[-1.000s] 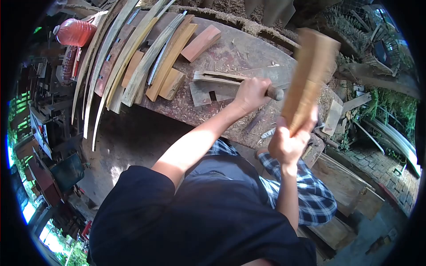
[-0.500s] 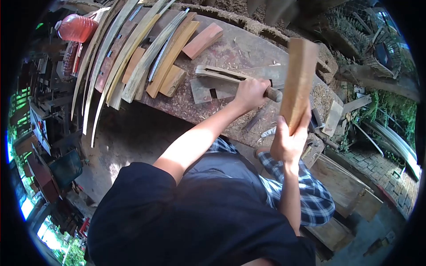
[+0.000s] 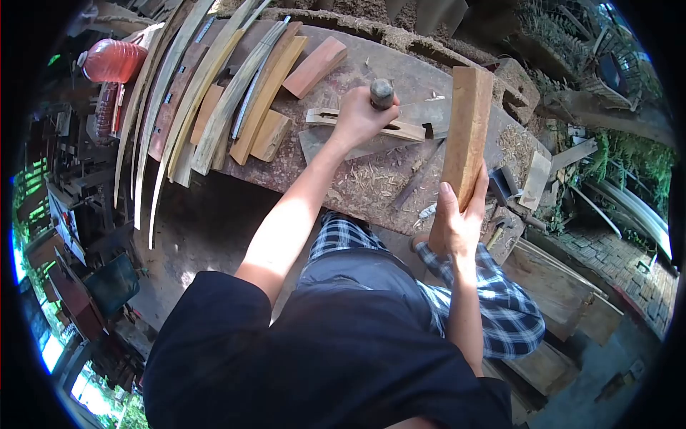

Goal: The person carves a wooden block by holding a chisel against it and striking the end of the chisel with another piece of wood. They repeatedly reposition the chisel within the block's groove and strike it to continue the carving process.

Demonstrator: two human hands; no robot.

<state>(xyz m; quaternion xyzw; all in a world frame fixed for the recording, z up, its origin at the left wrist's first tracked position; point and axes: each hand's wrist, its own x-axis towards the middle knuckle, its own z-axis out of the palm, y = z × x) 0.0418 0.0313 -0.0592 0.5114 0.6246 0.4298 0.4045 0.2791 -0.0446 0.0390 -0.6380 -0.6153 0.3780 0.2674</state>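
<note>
My left hand (image 3: 359,118) is wrapped round a tool with a round wooden handle (image 3: 381,93), whose end points up at the camera. The tool stands over a slotted piece of light wood (image 3: 405,131) lying on the workbench (image 3: 357,61); its lower end is hidden by the hand. Raised at the right, a thick rectangular wooden block (image 3: 468,129) is gripped near its lower end by my right hand (image 3: 461,218). Wood chips (image 3: 369,180) are scattered on the bench in front of the slotted piece.
Long curved wooden strips (image 3: 187,86) lie across the bench's left end, with a reddish block (image 3: 315,67) beside them. A red plastic container (image 3: 114,61) is at the far left. A hammer (image 3: 496,232) lies near the bench's right front edge.
My left hand has moved left and up with the tool, now upright over the slotted piece. The block in my right hand has shifted slightly left and down.
</note>
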